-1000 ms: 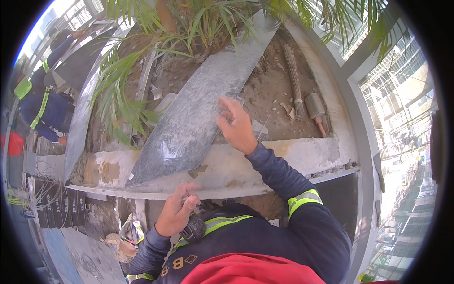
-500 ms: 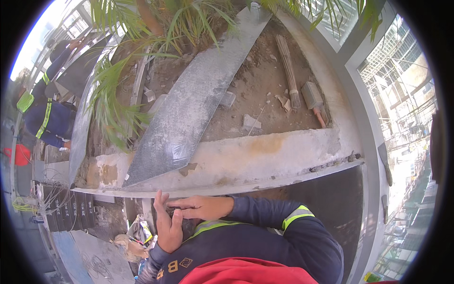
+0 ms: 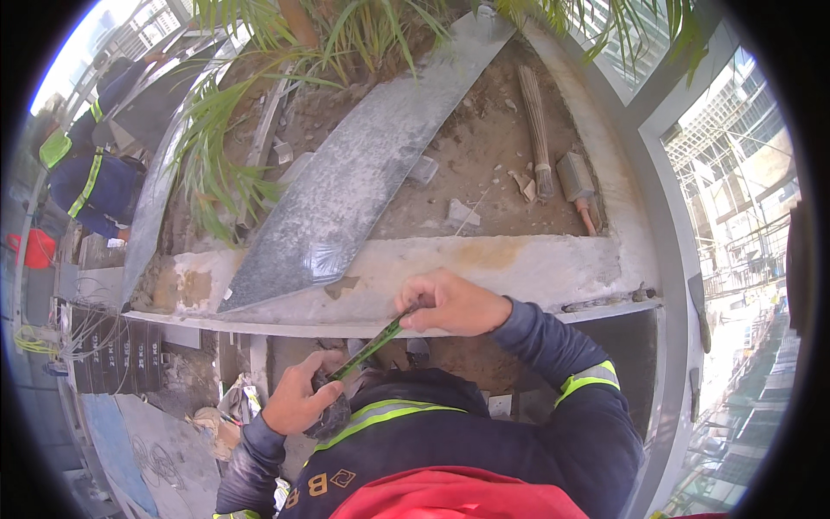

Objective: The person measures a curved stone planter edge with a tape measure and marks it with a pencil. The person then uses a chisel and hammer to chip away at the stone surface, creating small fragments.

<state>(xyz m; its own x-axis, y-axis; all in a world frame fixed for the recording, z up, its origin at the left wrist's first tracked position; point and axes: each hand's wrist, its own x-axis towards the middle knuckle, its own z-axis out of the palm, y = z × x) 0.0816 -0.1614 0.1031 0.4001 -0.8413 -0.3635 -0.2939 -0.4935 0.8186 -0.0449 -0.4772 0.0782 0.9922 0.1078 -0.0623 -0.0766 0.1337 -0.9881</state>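
Note:
My right hand pinches the end of a green tape measure blade, which runs down and left toward my left hand. My left hand is closed round the tape measure's dark case, partly hidden by the fingers and low at my waist. Beyond my hands, a long grey metal sheet with a pointed end lies diagonally over the soil bed and its concrete rim.
A straw broom and a block-headed tool lie on the soil at the right, beside glazing frames. Palm fronds overhang the bed. At far left a person in reflective bands works near a red bucket, with tangled cables below.
My hands came together at my waist and now separate, the green blade stretched between them as my right hand moves up and right.

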